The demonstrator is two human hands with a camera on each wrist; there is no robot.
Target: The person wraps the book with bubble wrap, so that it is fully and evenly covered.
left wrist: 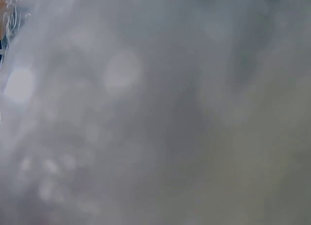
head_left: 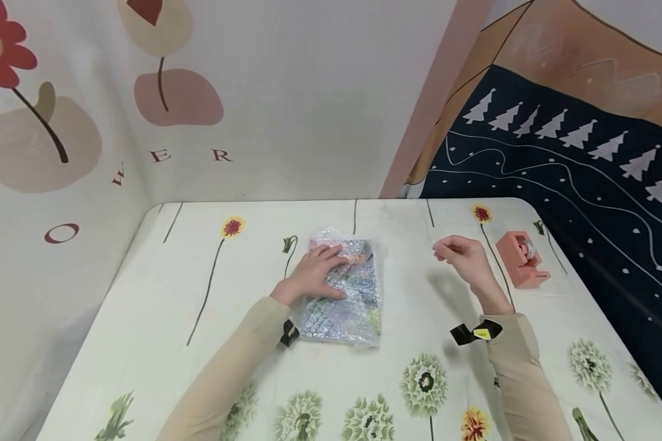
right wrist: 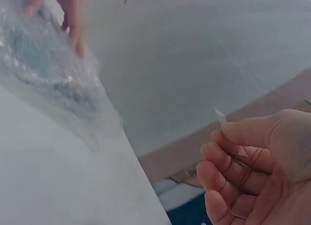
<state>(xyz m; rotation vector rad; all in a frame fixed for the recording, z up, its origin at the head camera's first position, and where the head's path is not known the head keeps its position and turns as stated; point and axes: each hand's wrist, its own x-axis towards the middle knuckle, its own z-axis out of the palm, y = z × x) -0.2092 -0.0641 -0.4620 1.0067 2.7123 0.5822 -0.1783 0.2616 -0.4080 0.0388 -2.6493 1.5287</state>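
A flat package in bubble wrap (head_left: pixel 344 318) with a colourful printed item inside lies on the table. My left hand (head_left: pixel 311 275) rests on its upper left part, fingers spread. Off to the right of the package, my right hand (head_left: pixel 467 262) is held above the table. Between thumb and index finger it pinches a short piece of clear tape (right wrist: pixel 220 117), seen best in the right wrist view. The left wrist view is filled by blurred plastic wrap (left wrist: pixel 146 113), and no hand shows there.
A pink tape dispenser (head_left: pixel 518 262) with a roll stands right of my right hand. The table (head_left: pixel 143 306) has a white flowered cloth. Light printed fabric (head_left: pixel 309 122) hangs behind it, and dark fabric with white trees (head_left: pixel 585 196) lies beyond its right edge.
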